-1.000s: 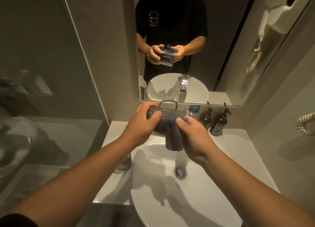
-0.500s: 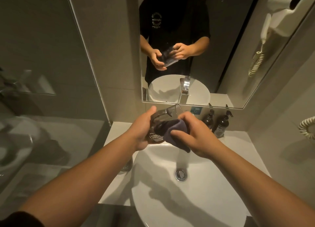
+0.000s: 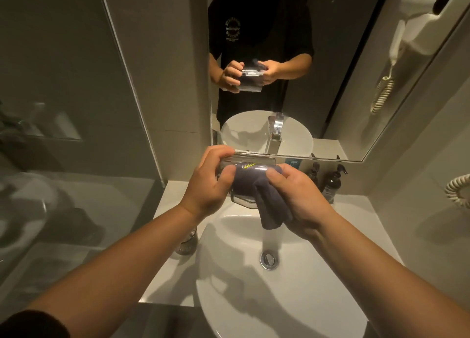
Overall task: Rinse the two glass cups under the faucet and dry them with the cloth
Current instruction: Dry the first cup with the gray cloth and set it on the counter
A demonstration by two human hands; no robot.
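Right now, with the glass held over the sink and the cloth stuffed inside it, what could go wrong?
1. The glass cup is gripped only by the left hand above the hard sink; if wet, it may slip and break.
2. The right hand pushes the cloth inside; hard twisting could wrench the cup loose.
3. The second cup stands on the counter under the left forearm, so an elbow move could knock it.

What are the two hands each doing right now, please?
Left hand: closed, gripping the glass cup held over the sink.
Right hand: closed, pinching the dark cloth stuffed into that cup.
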